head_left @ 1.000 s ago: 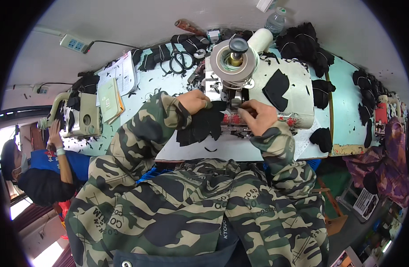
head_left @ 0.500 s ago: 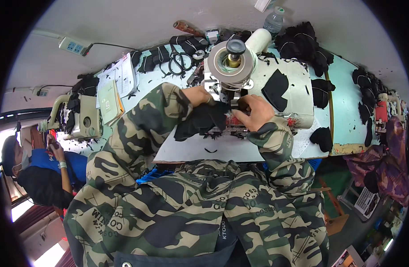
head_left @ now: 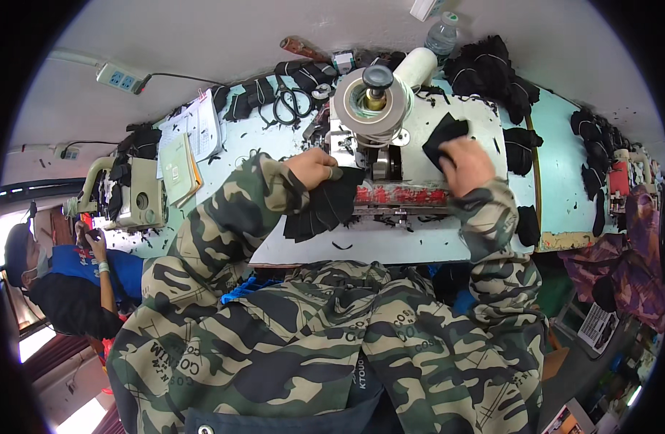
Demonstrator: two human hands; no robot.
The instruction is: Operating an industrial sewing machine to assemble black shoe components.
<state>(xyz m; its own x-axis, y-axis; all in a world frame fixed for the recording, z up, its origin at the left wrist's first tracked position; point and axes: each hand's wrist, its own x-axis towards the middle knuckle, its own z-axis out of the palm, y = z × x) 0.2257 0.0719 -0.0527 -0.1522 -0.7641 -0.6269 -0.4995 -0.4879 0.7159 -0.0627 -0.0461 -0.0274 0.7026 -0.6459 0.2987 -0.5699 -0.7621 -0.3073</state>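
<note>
My left hand [head_left: 314,168] pinches a fan of overlapping black fabric pieces [head_left: 324,210], which hangs off the left of the sewing machine [head_left: 401,195]. To the right, my right hand [head_left: 468,166] is closed on the edge of a dark fabric piece [head_left: 444,134] lying on the machine's pale flat top. Its fingers are slightly blurred and cover the lower part of that piece. Between my hands stands the machine's round thread holder [head_left: 370,105] with a black knob, above a metal roller [head_left: 385,165].
Black scissors [head_left: 292,105], tied black fabric bundles [head_left: 484,69] and a plastic bottle [head_left: 442,36] line the wall side. Papers [head_left: 195,130] and a booklet [head_left: 179,170] lie left. Beyond them a co-worker [head_left: 72,282] sits near another machine [head_left: 133,192].
My right hand has moved right, from beside the left hand at the machine to the fabric piece on its top. The left hand's pieces have shifted away from the roller and now show fanned out.
</note>
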